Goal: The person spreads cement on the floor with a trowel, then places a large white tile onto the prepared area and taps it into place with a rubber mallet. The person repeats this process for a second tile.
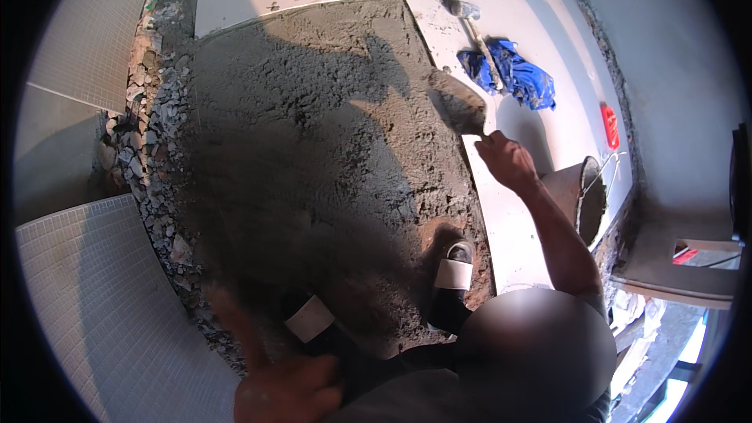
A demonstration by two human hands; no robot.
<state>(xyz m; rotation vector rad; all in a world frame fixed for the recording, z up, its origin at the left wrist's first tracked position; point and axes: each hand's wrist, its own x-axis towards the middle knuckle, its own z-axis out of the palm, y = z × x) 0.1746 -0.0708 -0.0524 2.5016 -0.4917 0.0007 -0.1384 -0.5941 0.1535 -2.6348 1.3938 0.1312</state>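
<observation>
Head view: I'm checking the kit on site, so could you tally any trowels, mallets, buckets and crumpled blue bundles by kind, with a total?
Trowel, in the right hand: 1
Mallet: 1
Bucket: 1
Crumpled blue bundle: 1
Total: 4

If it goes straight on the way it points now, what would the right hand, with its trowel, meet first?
Probably the grey mortar bed: the trowel in the right hand points toward it, though depth is unclear.
</observation>
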